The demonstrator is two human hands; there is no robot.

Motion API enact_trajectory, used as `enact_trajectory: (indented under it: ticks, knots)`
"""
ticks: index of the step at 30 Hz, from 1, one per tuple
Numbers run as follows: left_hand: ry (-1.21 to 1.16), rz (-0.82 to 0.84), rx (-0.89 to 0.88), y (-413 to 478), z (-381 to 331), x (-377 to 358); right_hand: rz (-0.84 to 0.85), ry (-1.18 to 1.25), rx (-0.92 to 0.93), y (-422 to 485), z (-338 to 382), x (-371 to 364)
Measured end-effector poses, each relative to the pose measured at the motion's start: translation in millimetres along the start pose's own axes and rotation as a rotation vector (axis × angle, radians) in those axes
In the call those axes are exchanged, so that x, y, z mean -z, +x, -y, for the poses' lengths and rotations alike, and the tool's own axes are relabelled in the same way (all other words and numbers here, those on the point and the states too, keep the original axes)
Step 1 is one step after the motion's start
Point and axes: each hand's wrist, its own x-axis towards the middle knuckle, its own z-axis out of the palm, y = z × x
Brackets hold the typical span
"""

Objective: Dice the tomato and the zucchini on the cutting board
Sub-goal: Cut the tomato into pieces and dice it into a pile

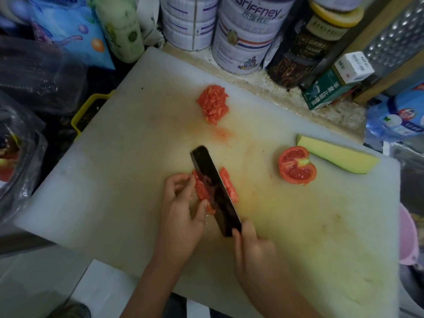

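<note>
A large white plastic cutting board is lying across the counter, stained yellowish toward its right side. Toward its near middle, the left hand is resting on the board with fingers curled, its fingertips and thumb pinching a red tomato slab and pressing it against the left face of the blade. Farther back, well apart from both hands, a small heap of diced red tomato is sitting in a smear of juice. A knife with a broad dark rectangular blade is standing edge-down through the held tomato, and 1 cut strip is lying just beside its right face. The right hand is gripping the knife's handle, which its closed fingers are hiding entirely. Further right, 1 tomato half is lying cut side up, apart from both hands, and a long pale-fleshed, green-skinned zucchini wedge is lying just behind it near the board's right edge.
</note>
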Motion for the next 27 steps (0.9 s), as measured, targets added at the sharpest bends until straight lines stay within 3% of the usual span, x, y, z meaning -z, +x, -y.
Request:
enact_trajectory:
  ticks: [6, 11, 16, 20, 27]
  knots:
    - [-0.010, 0.007, 0.001, 1, 1, 0, -0.016, 0.002, 0.008, 12, 1, 0]
    - [-0.005, 0.004, -0.007, 2, 0, 0, -0.123, 0.056, 0.100, 46, 11, -3]
    - [-0.048, 0.047, 0.011, 4, -3, 6, 0.021, 0.068, -0.041, -12, -5, -2]
    - [-0.060, 0.070, 0.005, 7, -5, 10, 0.055, 0.042, -0.032, -17, -4, 3]
    - [-0.046, 0.135, -0.013, 12, -4, 12, -0.099, 0.138, -0.003, 23, 14, 14]
